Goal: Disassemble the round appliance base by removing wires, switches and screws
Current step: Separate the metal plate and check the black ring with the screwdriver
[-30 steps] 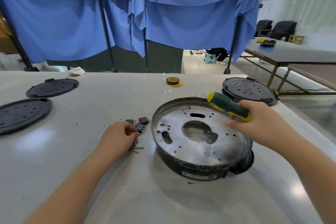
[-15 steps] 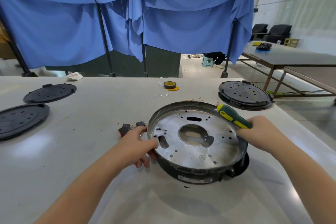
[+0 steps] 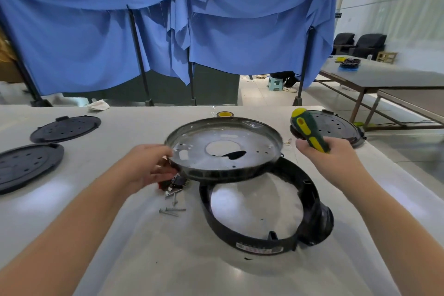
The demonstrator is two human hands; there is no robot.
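My left grip [image 3: 149, 166] is pinching the near-left rim of the metal pan [image 3: 223, 151], with the thumb on top of the rim and the fingers curled under it, and it is holding the pan in the air, tilted slightly, clear of the counter [image 3: 125, 235]. My right grip [image 3: 329, 158] is wrapping its fingers round the green and yellow screwdriver [image 3: 308, 131], whose handle is pointing up and to the far left; the blade is hidden by the hand. I am seeing the black plastic ring [image 3: 264, 218] lying flat on the counter, just below and to the near right of the lifted pan, with a white label on its near wall and a rounded bulge on its right side. The pan's near edge is overlapping the ring's far edge in my view, and I cannot tell whether they are touching.

Just under my left grip, a small pile of switches [image 3: 175, 182] is sitting on the counter, dark with a bit of red, and a few loose screws [image 3: 171, 210] are lying near it, to the left of the ring. Two black round lids [image 3: 64, 127] are resting at the far left of the counter, and another black lid [image 3: 336, 127] is lying at the far right behind the screwdriver. A roll of yellow tape [image 3: 224, 114] is peeking out beyond the pan's far rim. A blue cloth [image 3: 240, 38] is hanging across the back
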